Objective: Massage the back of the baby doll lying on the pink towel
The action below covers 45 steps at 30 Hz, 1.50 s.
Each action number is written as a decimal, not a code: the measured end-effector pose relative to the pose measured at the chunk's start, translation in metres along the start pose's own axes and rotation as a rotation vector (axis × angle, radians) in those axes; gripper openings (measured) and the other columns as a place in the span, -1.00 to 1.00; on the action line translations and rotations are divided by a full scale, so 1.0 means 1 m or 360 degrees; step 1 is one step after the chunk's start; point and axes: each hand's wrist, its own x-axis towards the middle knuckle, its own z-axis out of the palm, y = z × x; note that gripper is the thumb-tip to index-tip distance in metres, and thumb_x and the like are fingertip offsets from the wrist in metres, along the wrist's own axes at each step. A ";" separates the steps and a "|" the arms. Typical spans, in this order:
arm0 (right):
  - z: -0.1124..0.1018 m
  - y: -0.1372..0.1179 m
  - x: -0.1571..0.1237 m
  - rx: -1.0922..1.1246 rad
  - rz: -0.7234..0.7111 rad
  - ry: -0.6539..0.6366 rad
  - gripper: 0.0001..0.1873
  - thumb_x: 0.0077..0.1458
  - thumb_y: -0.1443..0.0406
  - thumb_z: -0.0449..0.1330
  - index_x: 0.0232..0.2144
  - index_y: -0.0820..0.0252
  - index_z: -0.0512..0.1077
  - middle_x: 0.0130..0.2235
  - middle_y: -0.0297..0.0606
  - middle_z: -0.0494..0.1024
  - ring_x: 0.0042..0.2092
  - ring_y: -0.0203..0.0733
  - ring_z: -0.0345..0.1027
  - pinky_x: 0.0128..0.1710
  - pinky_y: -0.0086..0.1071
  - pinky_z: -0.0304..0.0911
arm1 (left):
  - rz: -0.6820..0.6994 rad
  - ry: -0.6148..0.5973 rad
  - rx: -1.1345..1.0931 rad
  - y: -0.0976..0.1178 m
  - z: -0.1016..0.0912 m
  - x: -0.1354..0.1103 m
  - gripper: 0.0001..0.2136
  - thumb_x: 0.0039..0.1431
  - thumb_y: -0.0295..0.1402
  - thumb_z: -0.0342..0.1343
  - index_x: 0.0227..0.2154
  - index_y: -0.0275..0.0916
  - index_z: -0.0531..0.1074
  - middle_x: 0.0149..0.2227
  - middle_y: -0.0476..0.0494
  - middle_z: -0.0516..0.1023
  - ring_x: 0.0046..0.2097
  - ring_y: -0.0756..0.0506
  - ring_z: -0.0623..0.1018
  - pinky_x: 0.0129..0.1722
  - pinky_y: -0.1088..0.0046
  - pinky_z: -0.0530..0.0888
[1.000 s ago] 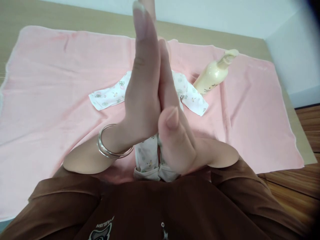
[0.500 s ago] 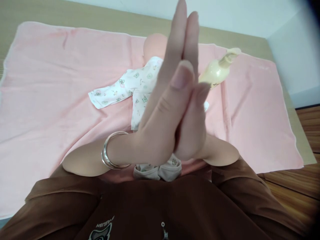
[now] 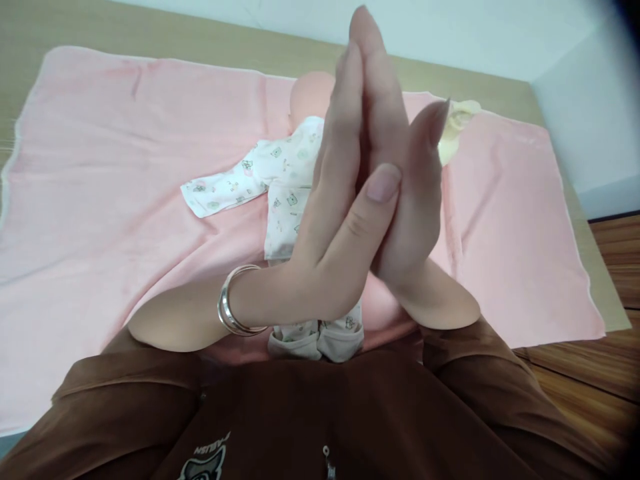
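Observation:
Palm against palm, my two hands meet in front of my chest, with no object visible between them. My left hand (image 3: pixel 335 227), with silver bangles (image 3: pixel 230 303) at its wrist, has straight fingers and its thumb lying across toward the other palm. My right hand (image 3: pixel 407 200) is stretched out too, its thumb standing apart. Behind them lies a baby doll (image 3: pixel 311 93) in a white printed top (image 3: pixel 290 157) and printed trousers with pale cuffs (image 3: pixel 343 340). My hands cover much of its body and face.
A pink blanket (image 3: pixel 100 180) is spread under the doll on a light wooden table (image 3: pixel 200 33). On the blanket at the right lies a pale yellow pump bottle (image 3: pixel 450 143), partly behind my right hand. A white wall borders the far edge.
My hands have slid against each other: the left fingers sit lower, the right ones higher. The right thumb has spread outward and now hides more of the bottle.

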 end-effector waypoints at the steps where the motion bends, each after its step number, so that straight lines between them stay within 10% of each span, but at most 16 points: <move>1: -0.005 0.003 0.004 0.0133 -0.0038 0.0000 -0.32 0.48 0.16 -0.36 0.46 0.32 0.10 0.60 -0.38 -0.01 0.66 -0.26 -0.56 0.69 -0.38 -0.34 | 0.0086 -0.0109 -0.0137 -0.008 0.000 0.003 -0.55 0.50 -0.23 -0.22 0.29 -0.10 0.40 0.49 0.06 0.21 0.60 -0.29 -0.17 0.56 0.07 0.08; 5: -0.015 0.044 0.020 0.0129 -0.0042 0.0183 -0.23 0.46 0.04 -0.19 0.41 0.59 0.07 0.52 0.07 0.18 0.61 -0.08 -0.03 0.64 -0.18 0.04 | 0.0492 -0.0065 -0.0371 -0.075 0.002 0.020 -0.56 0.54 -0.24 -0.08 0.40 0.03 0.32 0.44 0.16 0.35 0.54 -0.26 0.23 0.53 0.08 0.27; 9: -0.004 0.097 0.027 -0.0467 0.0286 0.0183 -0.52 0.35 0.26 -0.06 0.24 0.10 0.37 0.37 -0.27 0.46 0.41 -0.28 0.32 0.49 -0.37 0.28 | 0.0076 0.0369 0.0216 -0.159 0.005 0.034 -0.56 0.32 -0.47 0.11 0.21 0.02 0.46 0.28 -0.04 0.54 0.36 -0.16 0.48 0.45 0.12 0.46; 12: 0.004 0.121 0.023 -0.0910 0.0247 -0.0005 -0.53 0.35 0.39 -0.12 0.11 0.08 0.48 0.19 -0.23 0.60 0.28 -0.23 0.42 0.44 -0.33 0.32 | -0.0203 0.0320 0.0482 -0.190 0.009 0.037 -0.63 0.18 -0.52 0.17 0.03 -0.07 0.48 0.11 -0.12 0.60 0.22 -0.21 0.50 0.37 0.03 0.45; 20: -0.021 0.164 0.021 -0.1134 0.0365 -0.0009 -0.48 0.41 0.25 -0.09 0.28 0.19 0.41 0.35 -0.23 0.49 0.39 -0.19 0.25 0.53 -0.33 0.12 | -0.0263 0.0164 0.0475 -0.203 -0.002 0.026 -0.67 0.37 0.06 0.09 -0.01 0.01 0.47 0.11 -0.15 0.59 0.21 -0.34 0.46 0.34 -0.08 0.34; 25: 0.005 0.127 0.005 -0.1468 0.0504 -0.0251 -0.28 0.43 0.23 -0.09 0.49 0.57 0.08 0.55 0.13 0.12 0.59 0.21 -0.06 0.64 0.08 -0.14 | -0.0374 0.0162 0.0465 -0.234 -0.006 0.025 -0.34 0.26 0.38 0.06 0.08 -0.09 0.41 0.14 -0.09 0.56 0.22 -0.28 0.39 0.42 -0.12 0.20; 32: 0.006 0.115 0.007 -0.1343 0.0244 -0.0563 -0.36 0.48 0.25 -0.17 0.48 0.37 0.18 0.60 -0.08 0.03 0.65 0.04 -0.21 0.68 0.08 -0.25 | -0.0384 0.0155 0.0518 -0.219 -0.002 0.024 -0.57 0.42 0.18 0.01 -0.02 -0.06 0.42 0.06 -0.08 0.55 0.19 -0.28 0.38 0.41 -0.08 0.17; 36: -0.011 0.129 0.019 -0.1289 0.0521 -0.0417 -0.25 0.52 0.03 -0.16 0.53 0.35 0.07 0.61 -0.08 -0.02 0.65 0.17 -0.24 0.66 0.13 -0.21 | -0.0466 0.0181 0.0469 -0.213 -0.002 0.024 -0.62 0.31 0.12 0.15 -0.01 0.00 0.42 0.10 -0.01 0.56 0.22 -0.31 0.32 0.42 -0.10 0.08; 39: 0.008 0.109 0.005 -0.1478 0.0638 -0.0344 -0.26 0.48 0.17 -0.06 0.52 0.55 0.03 0.58 0.19 0.01 0.63 0.29 -0.16 0.65 0.16 -0.17 | -0.0521 0.0178 0.0558 -0.217 0.001 0.026 -0.62 0.30 0.03 0.12 0.06 -0.01 0.42 0.16 -0.02 0.55 0.27 -0.29 0.30 0.43 -0.07 0.04; 45: 0.018 0.096 0.000 -0.1473 0.0397 -0.0609 -0.34 0.40 0.37 -0.08 0.49 0.38 0.16 0.59 -0.02 0.05 0.64 0.13 -0.19 0.67 0.12 -0.16 | -0.0596 0.0139 0.0621 -0.229 0.006 0.031 -0.52 0.27 0.12 0.05 0.10 -0.03 0.42 0.20 -0.04 0.50 0.28 -0.28 0.29 0.45 -0.05 0.04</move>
